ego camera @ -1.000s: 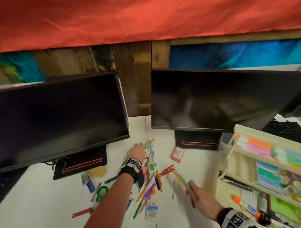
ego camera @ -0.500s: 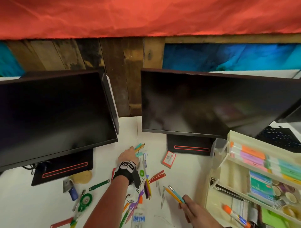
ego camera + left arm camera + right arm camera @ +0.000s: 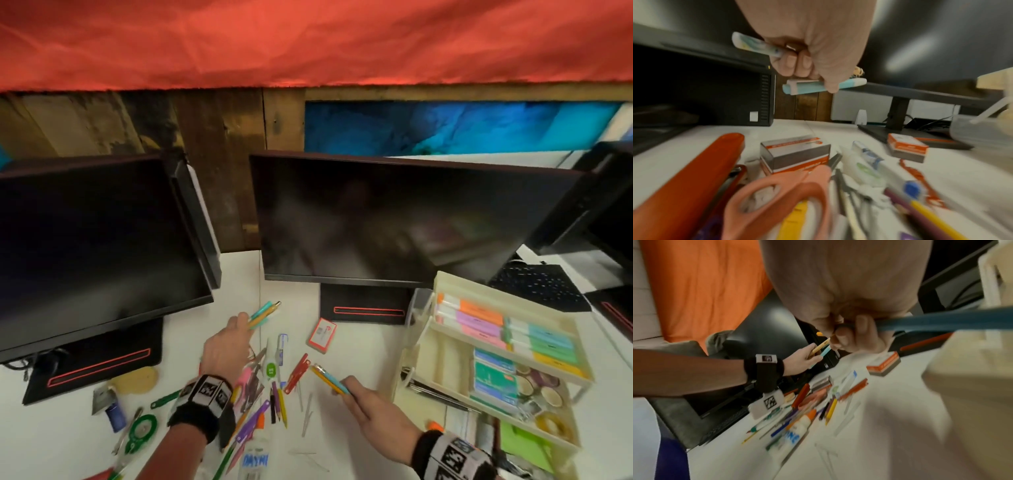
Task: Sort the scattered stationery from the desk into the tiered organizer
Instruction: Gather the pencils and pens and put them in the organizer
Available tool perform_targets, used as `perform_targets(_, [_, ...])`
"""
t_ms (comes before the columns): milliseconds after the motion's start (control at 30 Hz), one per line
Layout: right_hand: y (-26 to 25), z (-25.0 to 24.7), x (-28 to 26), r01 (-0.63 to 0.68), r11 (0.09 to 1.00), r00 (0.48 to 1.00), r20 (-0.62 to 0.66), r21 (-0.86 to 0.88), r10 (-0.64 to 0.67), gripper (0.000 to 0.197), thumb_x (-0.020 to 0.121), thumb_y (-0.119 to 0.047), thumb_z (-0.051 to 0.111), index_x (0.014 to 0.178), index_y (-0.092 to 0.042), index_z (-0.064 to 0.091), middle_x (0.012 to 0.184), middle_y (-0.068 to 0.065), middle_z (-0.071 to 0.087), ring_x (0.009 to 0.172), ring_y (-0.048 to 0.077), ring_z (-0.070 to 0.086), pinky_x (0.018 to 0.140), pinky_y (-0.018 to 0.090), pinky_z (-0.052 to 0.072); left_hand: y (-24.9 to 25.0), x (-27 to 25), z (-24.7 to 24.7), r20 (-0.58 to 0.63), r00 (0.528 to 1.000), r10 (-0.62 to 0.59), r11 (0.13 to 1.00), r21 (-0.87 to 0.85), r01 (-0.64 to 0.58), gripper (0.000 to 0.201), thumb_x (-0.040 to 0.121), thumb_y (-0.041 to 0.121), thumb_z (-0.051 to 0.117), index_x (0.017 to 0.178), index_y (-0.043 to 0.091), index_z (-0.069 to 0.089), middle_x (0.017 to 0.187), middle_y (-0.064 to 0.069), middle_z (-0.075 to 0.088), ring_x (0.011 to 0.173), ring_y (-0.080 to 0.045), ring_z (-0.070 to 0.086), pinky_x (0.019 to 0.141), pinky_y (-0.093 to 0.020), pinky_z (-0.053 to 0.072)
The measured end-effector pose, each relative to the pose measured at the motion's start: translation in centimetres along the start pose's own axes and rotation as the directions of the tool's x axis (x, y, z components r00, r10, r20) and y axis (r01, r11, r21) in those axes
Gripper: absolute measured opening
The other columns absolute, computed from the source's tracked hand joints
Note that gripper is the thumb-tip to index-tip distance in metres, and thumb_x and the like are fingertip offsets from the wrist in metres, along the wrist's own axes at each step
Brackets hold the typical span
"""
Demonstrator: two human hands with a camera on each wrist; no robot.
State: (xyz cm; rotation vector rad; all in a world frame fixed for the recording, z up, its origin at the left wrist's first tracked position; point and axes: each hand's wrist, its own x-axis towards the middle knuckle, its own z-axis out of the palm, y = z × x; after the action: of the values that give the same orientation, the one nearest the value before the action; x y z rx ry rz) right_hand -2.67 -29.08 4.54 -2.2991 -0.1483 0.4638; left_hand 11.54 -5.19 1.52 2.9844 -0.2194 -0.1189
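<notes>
Stationery (image 3: pixel 270 394) litters desk (image 3: pixel 359 342) between monitors (image 3: pixel 394 222); organizer (image 3: pixel 496 359) right.

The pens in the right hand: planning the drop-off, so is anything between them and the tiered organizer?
Nothing visible. The right hand holds its pens above bare desk, and the tiered organizer stands just to its right with open trays facing it.

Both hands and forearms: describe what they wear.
The left hand and right hand are bare, with no gloves, and no sleeves show on the forearms. Each wrist carries a black strap holding a white block printed with black square-patterned marker tags: the left wristband, the right wristband.
</notes>
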Motion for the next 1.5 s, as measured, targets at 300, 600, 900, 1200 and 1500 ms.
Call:
perform_targets(300, [2.6,-14.9,-3.0,-0.027,0.997,0.882,-0.471,-0.067,-0.008,0.007,0.099,-0.014,0.039,0.096,-0.015,0.045,0.077,-0.015,0.044,0.071,0.001,0.049,0.066,0.018,0.034,12.1,-4.9,-6.9,-0.140,0.989,0.052,0.971,-0.226,-0.083,0.021,0.098,0.038,0.037,0.111,0.022,0.042,0.101,0.007,0.043,0.065,-0.009,0.053,0.057,-0.017,0.044])
perform_targets(600, [11.7,-24.1,-3.1,-0.560,0.636,0.827,-0.411,-0.532,0.384,0.038,0.092,-0.010,0.037,0.129,-0.019,0.042,0.127,0.009,0.045,0.121,0.030,0.047,0.098,0.045,0.036,27.4,-2.6,-9.7,-0.162,0.865,0.474,0.851,-0.168,-0.498,0.018,0.100,0.032,0.040,0.108,0.017,0.045,0.088,0.003,0.045,0.076,-0.019,0.046,0.073,-0.037,0.051])
perform_targets(900, [14.3,-24.6,-5.1,-0.400,0.848,0.887,-0.380,-0.349,0.262,0.048,0.089,-0.003,0.040,0.129,-0.028,0.049,0.126,0.002,0.053,0.115,0.022,0.053,0.098,0.039,0.041,35.3,1.4,-6.3,0.020,0.832,0.555,0.825,-0.139,-0.547,0.026,0.094,0.004,0.038,0.120,0.008,0.039,0.114,-0.013,0.051,0.094,-0.036,0.059,0.071,-0.043,0.042])
perform_targets(1200, [16.6,-24.0,-11.1,-0.424,0.892,0.735,-0.636,-0.160,0.235,0.037,0.091,-0.009,0.044,0.124,-0.025,0.052,0.102,-0.004,0.042,0.103,0.022,0.052,0.090,0.039,0.042,40.7,2.7,-4.6,0.139,0.718,0.682,0.724,0.007,-0.690,0.046,0.084,-0.010,0.043,0.125,0.010,0.043,0.121,-0.014,0.041,0.111,-0.033,0.045,0.090,-0.044,0.038])
perform_targets(1500, [15.7,-21.5,-13.6,-0.366,0.925,0.726,-0.653,-0.102,0.215,0.033,0.091,-0.011,0.049,0.121,-0.025,0.054,0.107,-0.003,0.045,0.103,0.022,0.053,0.090,0.040,0.043,41.8,4.1,-3.7,0.125,0.651,0.749,0.659,-0.037,-0.751,0.040,0.090,0.003,0.050,0.124,0.022,0.057,0.117,-0.006,0.057,0.111,-0.026,0.054,0.091,-0.037,0.042])
